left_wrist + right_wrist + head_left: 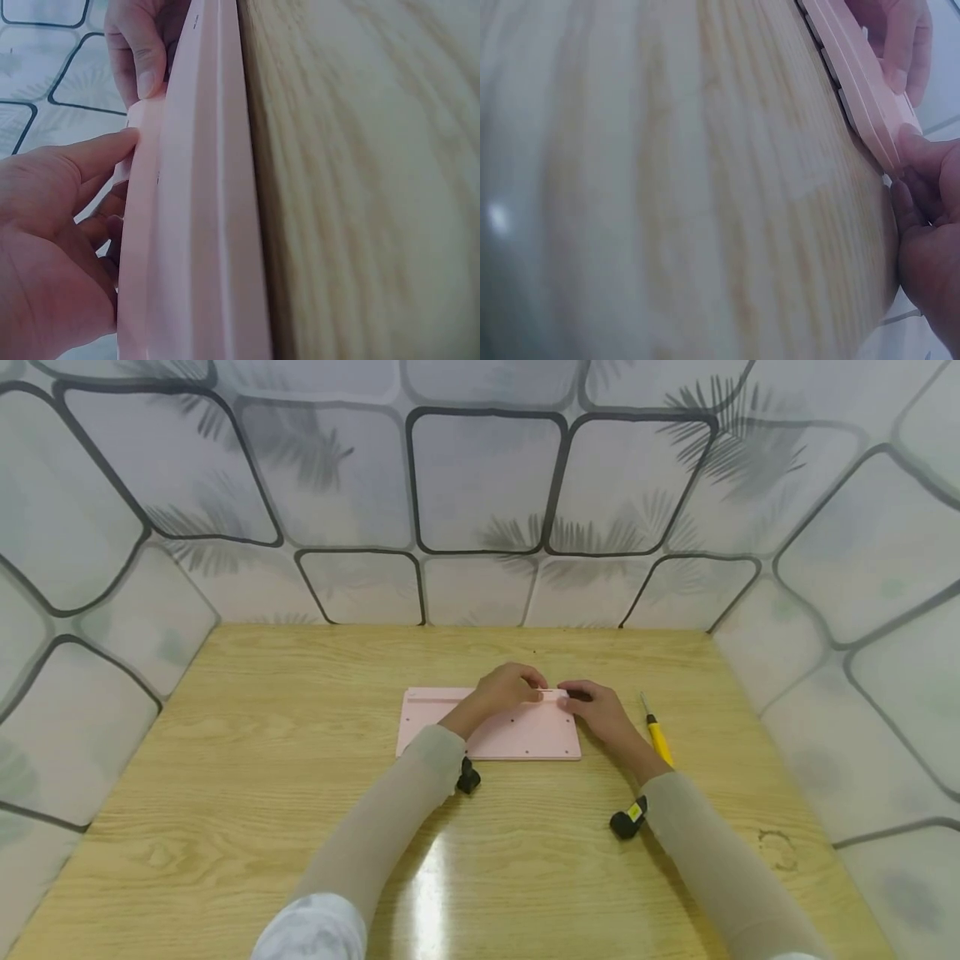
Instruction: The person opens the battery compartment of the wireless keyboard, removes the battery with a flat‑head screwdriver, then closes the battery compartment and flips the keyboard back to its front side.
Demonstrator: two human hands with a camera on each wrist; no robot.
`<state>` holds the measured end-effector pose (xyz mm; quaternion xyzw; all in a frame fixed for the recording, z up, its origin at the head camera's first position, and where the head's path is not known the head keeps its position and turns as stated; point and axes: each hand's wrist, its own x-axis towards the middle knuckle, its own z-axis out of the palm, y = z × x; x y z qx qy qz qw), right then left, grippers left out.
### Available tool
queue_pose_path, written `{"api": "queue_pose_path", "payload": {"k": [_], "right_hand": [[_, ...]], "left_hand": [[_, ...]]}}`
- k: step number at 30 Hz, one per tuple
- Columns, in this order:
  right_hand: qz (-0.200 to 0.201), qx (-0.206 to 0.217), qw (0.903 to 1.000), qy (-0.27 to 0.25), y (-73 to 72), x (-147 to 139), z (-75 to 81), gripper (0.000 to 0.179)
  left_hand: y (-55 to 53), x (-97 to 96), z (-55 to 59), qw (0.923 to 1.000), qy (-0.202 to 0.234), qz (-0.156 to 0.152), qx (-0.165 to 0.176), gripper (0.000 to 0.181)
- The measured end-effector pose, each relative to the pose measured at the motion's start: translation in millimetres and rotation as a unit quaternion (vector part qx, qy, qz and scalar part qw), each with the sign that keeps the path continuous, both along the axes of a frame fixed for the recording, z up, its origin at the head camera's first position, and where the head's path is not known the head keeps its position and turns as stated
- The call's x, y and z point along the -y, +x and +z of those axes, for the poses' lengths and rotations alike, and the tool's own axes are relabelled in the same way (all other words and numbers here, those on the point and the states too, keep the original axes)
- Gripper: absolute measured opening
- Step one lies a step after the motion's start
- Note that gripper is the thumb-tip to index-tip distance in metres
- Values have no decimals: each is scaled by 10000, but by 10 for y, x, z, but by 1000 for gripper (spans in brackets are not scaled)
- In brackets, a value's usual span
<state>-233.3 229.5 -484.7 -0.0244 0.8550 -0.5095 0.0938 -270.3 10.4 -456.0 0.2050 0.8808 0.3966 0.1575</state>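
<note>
A pink keyboard (517, 735) lies face down on the wooden table, its flat back dotted with small screw holes. Dark-edged keys (847, 109) show along its underside in the right wrist view. My left hand (510, 687) reaches over the back and pinches the far edge, right of the middle. At the far right corner, my right hand (600, 710) grips the edge between thumb and fingers. Between both hands a small raised pink piece (150, 120) stands out at that edge, thumbs right against it. The fingertips behind the edge are partly hidden.
To the right of the keyboard lies a screwdriver (658, 739) with a yellow handle, close to my right forearm. Patterned walls (487, 485) enclose the table (300, 693) at the back and sides. Small black cameras (468, 777) hang at both wrists.
</note>
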Motion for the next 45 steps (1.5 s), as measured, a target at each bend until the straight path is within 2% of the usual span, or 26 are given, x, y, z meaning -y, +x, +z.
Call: {"api": "queue_pose_path", "payload": {"k": [11, 19, 22, 31, 36, 45], "right_hand": [[80, -87, 9999, -72, -10, 6, -37, 42], [87, -23, 9999, 67, 23, 7, -16, 46], [109, -3, 9999, 94, 28, 16, 1, 45], [120, -55, 9998, 178, 22, 27, 12, 42], [75, -58, 9995, 285, 13, 19, 19, 41], [213, -302, 9989, 300, -2, 8, 2, 40]], "left_hand": [[6, 34, 1, 9992, 357, -142, -56, 19], [-10, 86, -35, 9943, 966, -409, 189, 29], [-10, 126, -26, 9929, 1071, -470, 199, 30], [18, 241, 66, 9940, 1001, -423, 158, 28], [14, 324, 129, 9951, 902, -411, 26, 29], [-42, 608, 184, 9962, 813, -295, -38, 28]]}}
